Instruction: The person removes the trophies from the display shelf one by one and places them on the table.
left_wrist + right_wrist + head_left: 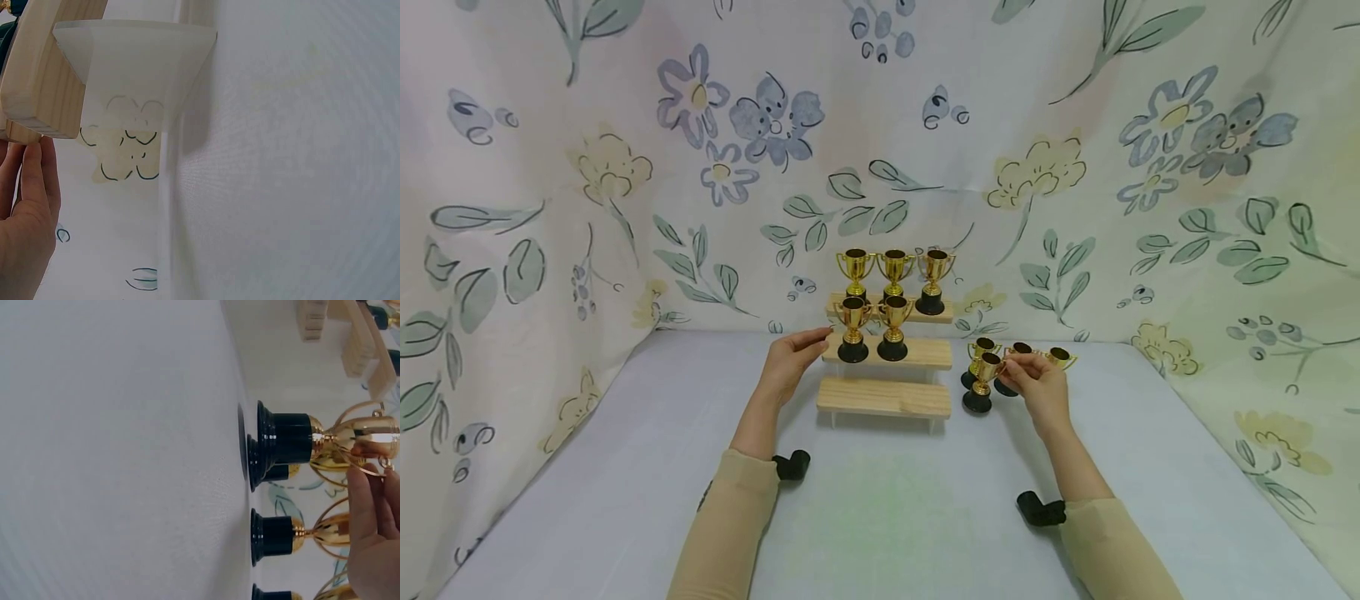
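Gold trophy in right hand, left hand at shelf

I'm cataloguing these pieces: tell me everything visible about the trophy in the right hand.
The trophy is a glossy gold cup with two thin handles, a narrow stem and stepped black base, perhaps plastic. Upright, right of the wooden shelves, it hangs apparently just off the table, one handle pinched by the right hand.
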Available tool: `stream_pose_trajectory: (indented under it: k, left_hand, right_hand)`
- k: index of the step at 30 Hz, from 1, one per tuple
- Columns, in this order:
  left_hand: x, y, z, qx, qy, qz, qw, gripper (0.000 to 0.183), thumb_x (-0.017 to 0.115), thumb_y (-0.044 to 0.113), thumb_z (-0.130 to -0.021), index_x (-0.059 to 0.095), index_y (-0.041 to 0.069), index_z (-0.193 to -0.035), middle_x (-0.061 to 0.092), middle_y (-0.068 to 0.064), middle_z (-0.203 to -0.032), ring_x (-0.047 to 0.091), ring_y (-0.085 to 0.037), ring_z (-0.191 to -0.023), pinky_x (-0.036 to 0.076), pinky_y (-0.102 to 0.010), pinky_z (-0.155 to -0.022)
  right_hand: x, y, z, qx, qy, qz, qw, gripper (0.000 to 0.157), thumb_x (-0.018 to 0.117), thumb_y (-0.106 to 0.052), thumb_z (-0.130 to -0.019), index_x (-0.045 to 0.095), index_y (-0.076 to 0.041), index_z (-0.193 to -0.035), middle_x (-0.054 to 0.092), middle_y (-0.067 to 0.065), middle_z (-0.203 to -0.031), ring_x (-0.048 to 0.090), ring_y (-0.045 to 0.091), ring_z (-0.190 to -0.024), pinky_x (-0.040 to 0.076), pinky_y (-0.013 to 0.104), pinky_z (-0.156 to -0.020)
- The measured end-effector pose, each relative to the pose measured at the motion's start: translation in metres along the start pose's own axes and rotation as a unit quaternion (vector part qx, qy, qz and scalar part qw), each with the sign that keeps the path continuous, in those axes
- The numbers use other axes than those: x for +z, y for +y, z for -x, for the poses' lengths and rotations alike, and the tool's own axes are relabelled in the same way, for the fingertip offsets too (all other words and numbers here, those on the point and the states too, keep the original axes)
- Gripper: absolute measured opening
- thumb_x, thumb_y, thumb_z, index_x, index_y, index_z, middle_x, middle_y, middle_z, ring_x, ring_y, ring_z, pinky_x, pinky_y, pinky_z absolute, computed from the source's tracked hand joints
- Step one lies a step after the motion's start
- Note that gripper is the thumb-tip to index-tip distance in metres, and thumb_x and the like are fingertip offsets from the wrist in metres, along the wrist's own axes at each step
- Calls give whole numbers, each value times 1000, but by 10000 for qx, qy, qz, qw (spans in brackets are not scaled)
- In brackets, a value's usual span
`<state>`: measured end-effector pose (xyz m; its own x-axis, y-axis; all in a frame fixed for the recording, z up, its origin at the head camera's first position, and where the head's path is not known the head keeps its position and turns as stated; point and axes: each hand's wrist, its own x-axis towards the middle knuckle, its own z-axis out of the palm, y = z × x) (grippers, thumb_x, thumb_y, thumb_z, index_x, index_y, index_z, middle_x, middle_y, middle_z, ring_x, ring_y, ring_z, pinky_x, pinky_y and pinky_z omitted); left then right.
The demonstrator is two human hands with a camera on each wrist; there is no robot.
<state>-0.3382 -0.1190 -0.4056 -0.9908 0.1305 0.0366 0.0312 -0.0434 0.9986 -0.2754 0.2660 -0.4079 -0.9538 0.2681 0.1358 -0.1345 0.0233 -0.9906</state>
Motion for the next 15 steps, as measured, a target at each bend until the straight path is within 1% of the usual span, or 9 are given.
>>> stream_pose_trajectory:
  k: [4,8,12,15]
  left_hand:
    - [0,-1,-1,-26,0,31,10000,41,56,7,-100,52,-1,-140,48,-15,-149,47,-24,-138,47,-21,-111]
    - [0,-2,-2,-54,-17,80,10000,41,55,6,-100,52,-1,-141,48,-15,-150,46,-24,-139,42,-28,-117]
    - [-1,-2,-1,-38,-38,111,9999,42,55,7,-100,52,-1,-141,47,-15,-150,45,-26,-141,40,-31,-119]
    - [-1,-1,-1,-9,-50,94,9999,42,56,7,-100,51,-1,-141,47,-16,-151,45,-27,-141,43,-27,-116]
  right_hand:
    - [0,2,1,70,-78,158,9998,18,57,-2,-98,59,11,-111,68,-18,-80,69,-2,-77,62,18,-77]
    - [0,3,2,109,-136,161,9997,24,56,-1,-98,55,15,-116,67,-18,-79,68,-3,-77,61,17,-77]
    - [-1,4,2,129,-163,41,9998,19,57,0,-98,57,13,-112,69,-17,-79,69,-2,-77,62,17,-77]
    - [-1,4,3,142,-180,-96,9997,12,58,0,-97,61,7,-106,70,-16,-79,70,-1,-77,62,17,-76]
